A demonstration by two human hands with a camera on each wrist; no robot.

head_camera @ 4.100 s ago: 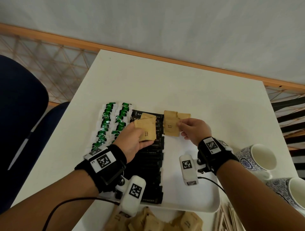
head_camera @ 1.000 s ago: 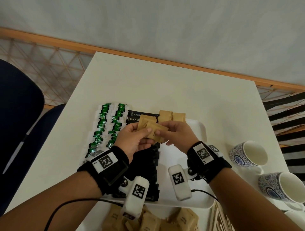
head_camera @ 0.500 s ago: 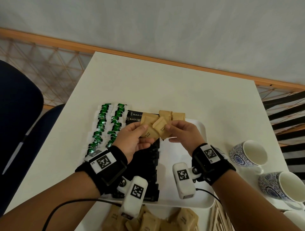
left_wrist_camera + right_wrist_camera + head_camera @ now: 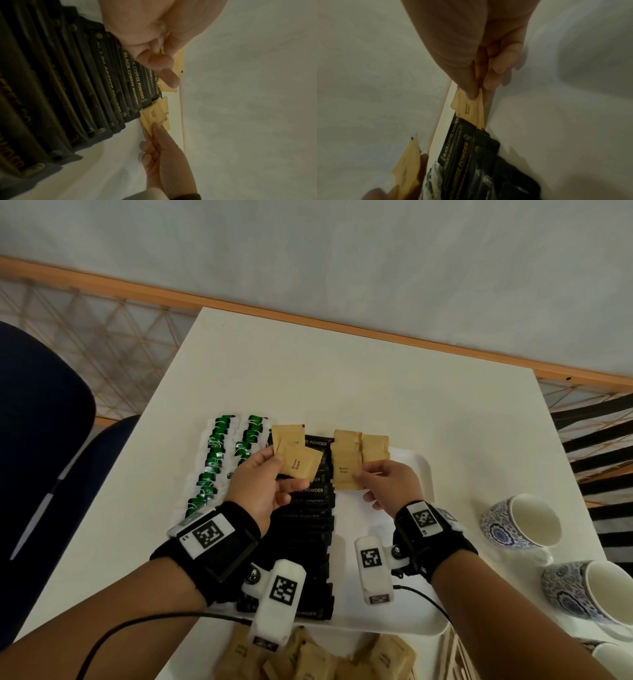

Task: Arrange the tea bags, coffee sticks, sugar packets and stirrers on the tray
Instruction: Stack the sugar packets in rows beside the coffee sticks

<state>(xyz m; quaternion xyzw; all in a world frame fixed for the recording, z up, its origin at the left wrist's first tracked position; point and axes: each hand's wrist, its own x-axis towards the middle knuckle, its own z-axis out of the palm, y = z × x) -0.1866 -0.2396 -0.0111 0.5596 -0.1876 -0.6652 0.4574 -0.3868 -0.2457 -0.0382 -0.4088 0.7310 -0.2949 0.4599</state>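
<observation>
1. Half a second ago the hands met over the coffee sticks point(image 4: 305, 529); now they are apart, the right hand point(image 4: 387, 484) at the sugar row point(image 4: 359, 450) on the tray point(image 4: 411, 604).
2. Loose packets point(image 4: 318, 659) at the near edge are cut off.
3. Left hand point(image 4: 263, 487) pinches a fan of packets point(image 4: 294, 457); right thumb and fingers pinch one packet point(image 4: 346, 475).

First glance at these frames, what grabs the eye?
Two hands over the white tray, each gripping brown sugar packets: the left hand a small stack, the right hand one packet. Beneath them runs a column of black coffee sticks, with green tea bags at its left.
</observation>
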